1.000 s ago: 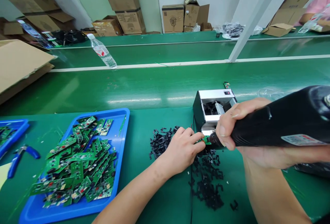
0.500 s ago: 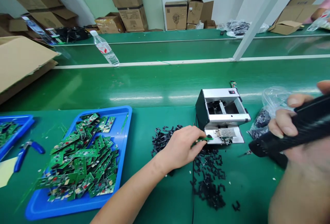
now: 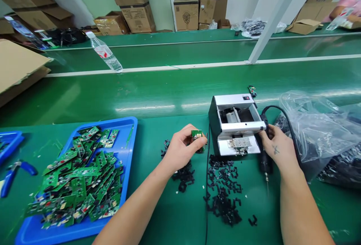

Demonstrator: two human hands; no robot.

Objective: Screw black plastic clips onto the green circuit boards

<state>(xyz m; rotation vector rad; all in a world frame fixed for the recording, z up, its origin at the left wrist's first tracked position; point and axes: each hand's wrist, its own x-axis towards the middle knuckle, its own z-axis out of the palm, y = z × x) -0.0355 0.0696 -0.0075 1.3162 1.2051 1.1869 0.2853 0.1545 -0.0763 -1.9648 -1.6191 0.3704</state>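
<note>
Blue-handled cutters (image 3: 7,183): lay at the far left of the desk (image 3: 175,224), well apart from both hands, so they posed little risk.
Blue tray (image 3: 130,151): held heaped green boards (image 3: 81,177), a few seeming to overlap its left rim; a knock from the left forearm, close by its near right corner, might have sent some sliding.
Left hand (image 3: 183,147): pinched one small circuit board (image 3: 196,134) between thumb and fingers, between tray and metal-topped machine. The thumb crossed the board, so hard pressure there could have bent a component; a loose pinch could have dropped it among the clips.
Black clips: lay scattered under and beside that hand (image 3: 184,177) and in front of the machine (image 3: 225,207); a sleeve-less wrist sweeping low could have spread them.
Thin black cable (image 3: 207,185): ran between the two clip piles; a tug on it would likely have dragged clips along.
Metal-topped machine (image 3: 239,126): stood just left of the right hand; a bump from the driver could have shifted it.
Right hand (image 3: 278,147): curled around the upper part of a black electric screwdriver (image 3: 265,162), its bit pointing down; whether the bit touched the desk could not be told. Letting go carelessly might have tipped it.
Driver's cord (image 3: 291,136): looped over beside the plastic bag (image 3: 318,124), where it could have snagged.
</note>
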